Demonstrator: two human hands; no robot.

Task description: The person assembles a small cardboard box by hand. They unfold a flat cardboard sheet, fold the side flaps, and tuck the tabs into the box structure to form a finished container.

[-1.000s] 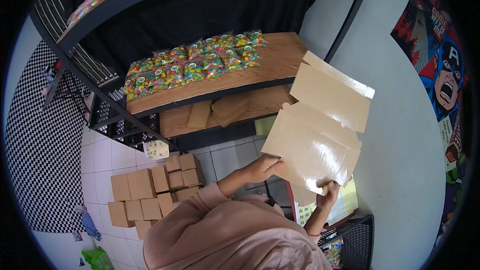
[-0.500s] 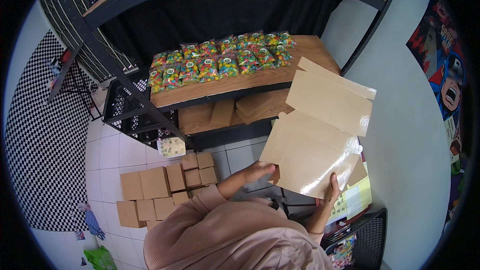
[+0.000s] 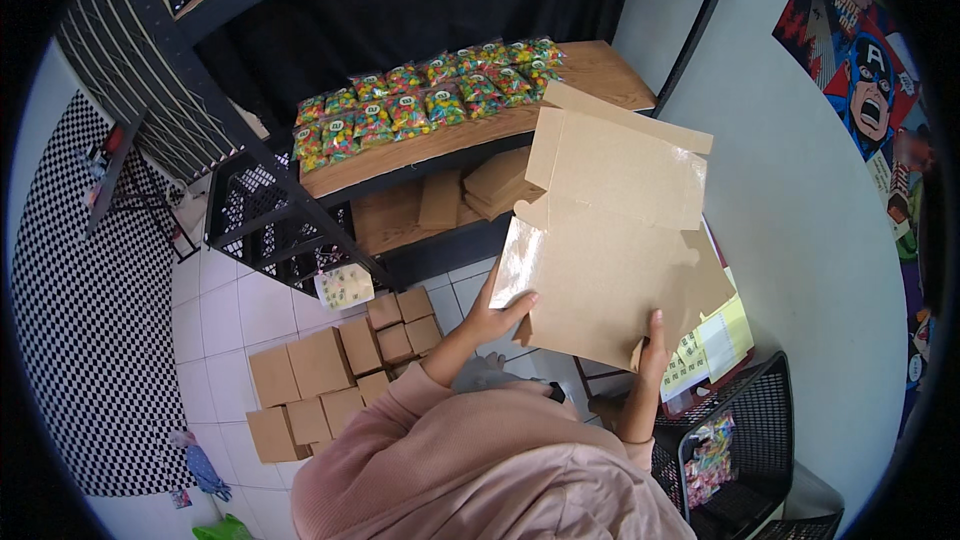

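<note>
Starting from your left hand (image 3: pixel 492 323): thumb over the lower corner of the shiny side flap, the rest mostly hidden behind it, a clamp on the cardboard blank (image 3: pixel 615 260). There's the blank, opened out and tilted up before your chest, its upper flaps reaching across in front of the shelf (image 3: pixel 595 70). And over on the right, your right hand (image 3: pixel 650 355), thumb up the face near the lower corner, pinched on the same sheet.

Good handling here: light, even pressure at both corners, thumbs clear of the crease lines, the unsupported upper panel level so it doesn't bend out of line, and the small lower tabs left uncrushed.

Now the count, left to right! Small brown boxes (image 3: pixel 320 365) on the floor: roughly a dozen visible, your sleeve hiding any more. Sweet bags (image 3: pixel 409 117): two rows, about eight in front, the back row overlapping too much to call. One blank, two hands. At far right, one black basket (image 3: pixel 765 420) with bright packets (image 3: pixel 708 460) inside, too jumbled to count.
</note>
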